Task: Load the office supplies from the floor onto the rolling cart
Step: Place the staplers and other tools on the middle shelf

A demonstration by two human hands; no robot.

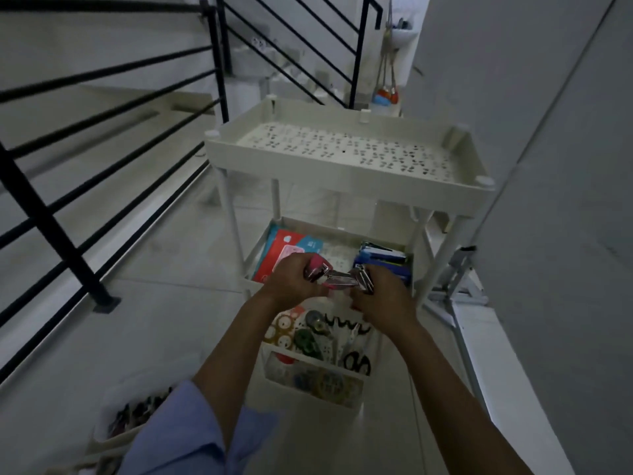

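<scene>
The frame was dim and grey, with faint shadows. A brighter strip fell on the ledge [507, 354] at lower right. Wide-angle distortion bowed the black railing [51, 228] at left. The left hand [291, 281] and right hand [382, 298] gripping the pink stapler [329, 275] were motion-blurred.

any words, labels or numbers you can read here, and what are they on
Nothing here is legible; the picture is dim and blurred.
Red packet: white print, too blurred to read.
Blue boxes: labels too blurred to read.
Tape rolls: printed pattern, no words legible.
Pink stapler: no lettering shows.
</scene>
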